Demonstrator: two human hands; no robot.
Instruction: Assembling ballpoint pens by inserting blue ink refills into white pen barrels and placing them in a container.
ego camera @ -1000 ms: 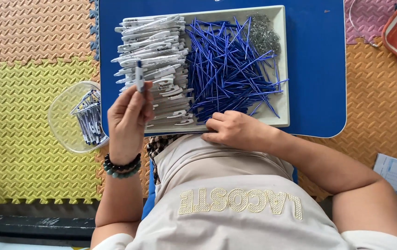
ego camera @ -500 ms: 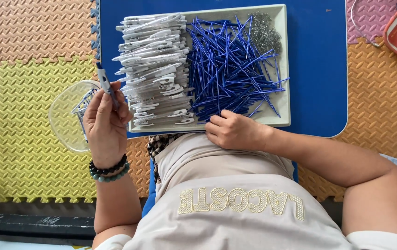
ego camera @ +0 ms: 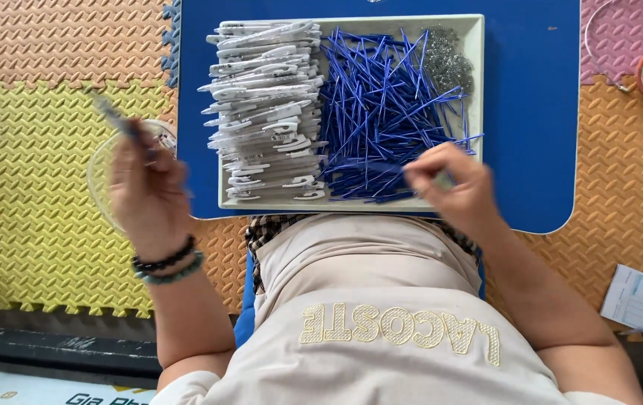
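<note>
Since half a second ago our left hand (ego camera: 145, 191) has swung further out over the clear plastic bowl (ego camera: 100, 176), and our right hand (ego camera: 460, 187) has left the near edge of the tray and moved right, over the blue refills.

Going from left to right: our left hand, with two bead bracelets (ego camera: 165, 264) at the wrist, pinches one pen (ego camera: 115, 118) between thumb and fingertips. The pen sticks up and to the left from the grip, blurred, and the bowl lies just under and beside the hand on the foam mat (ego camera: 29, 150).

To the right of that grip, on the blue board (ego camera: 531, 112), sits one white tray (ego camera: 477, 45). Its left half holds a stack of white pen barrels (ego camera: 265, 105), too many to count. Its right half holds a heap of blue refills (ego camera: 381, 112), also past counting, and a small pile of metal springs (ego camera: 447, 64) in the far corner.

Our right hand hovers at the near right edge of the refills with fingers curled together. It is blurred, so we cannot tell whether it pinches anything.
</note>
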